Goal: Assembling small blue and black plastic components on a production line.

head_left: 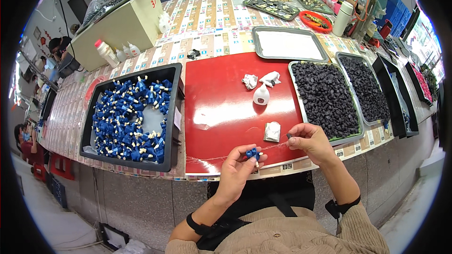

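Red mat (221,113) first, since it took up the middle of the table (186,28) and had a fair bit of stuff around it. On the left sat a deep black bin (174,136) full of blue parts with cream bits (127,117), and along the right was a shallow tray (298,95) heaped with black pieces (325,96), with a second tray of dark pieces (362,87) just beside it. Beyond the hands, a small white bottle (261,95) stood on the mat near a couple of crumpled white tissues (270,79), and a whitish square pad (272,131) lay near the right fingertips. The blue piece (252,152) was up at the left fingertips, over the mat's near edge, and those fingers hid part of it. It looked deep blue and chunky, two rounded ends with dark hollows side by side, plus cream pegs. The left hand (238,169) was half curled, thumb and fingers closed on it. The right hand (313,143) had thumb and index pinched tight on a small dark piece (289,136), well apart from the blue one. As for direction, the hollow ends faced up toward the camera, one peg poked out right and another pointed down toward the wearer; couldn't tell the long axis with the fingers covering it, and the dark bit was too tiny to judge.
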Motion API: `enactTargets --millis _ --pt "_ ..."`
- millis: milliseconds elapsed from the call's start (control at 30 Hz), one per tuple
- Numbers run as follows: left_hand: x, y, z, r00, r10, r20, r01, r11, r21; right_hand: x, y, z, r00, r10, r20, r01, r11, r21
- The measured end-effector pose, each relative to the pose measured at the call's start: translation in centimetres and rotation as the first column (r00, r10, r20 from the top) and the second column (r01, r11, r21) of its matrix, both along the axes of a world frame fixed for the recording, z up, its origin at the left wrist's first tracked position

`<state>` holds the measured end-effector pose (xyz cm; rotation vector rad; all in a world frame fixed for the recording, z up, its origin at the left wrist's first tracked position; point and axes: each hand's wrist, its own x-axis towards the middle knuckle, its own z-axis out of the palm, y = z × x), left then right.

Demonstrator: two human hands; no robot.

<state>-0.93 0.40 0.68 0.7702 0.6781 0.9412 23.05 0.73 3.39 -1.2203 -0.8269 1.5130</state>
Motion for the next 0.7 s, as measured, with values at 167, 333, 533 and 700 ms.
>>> enactTargets --millis 167,333,533,700 --pt "-0.2 0.0 -0.2 0.999 0.030 -0.023 -0.029 0.999 0.034 -0.4 0.8 0.4 0.993 0.019 0.118 -0.022 0.999 0.024" --pt "-0.1 -0.2 0.4 0.999 0.034 0.025 -0.034 0.999 -0.010 -0.6 1.6 0.6 0.985 0.038 0.166 -0.050 0.996 0.073" --pt "-0.7 -0.2 0.6 1.000 0.017 -0.005 -0.017 0.999 -0.036 -0.9 2.3 1.0 0.981 0.065 0.182 -0.067 0.998 0.007" --pt "-0.8 -0.1 0.6 0.998 0.024 0.059 -0.019 0.996 -0.087 -0.7 2.5 1.2 0.973 0.042 0.227 -0.037 0.999 -0.027"
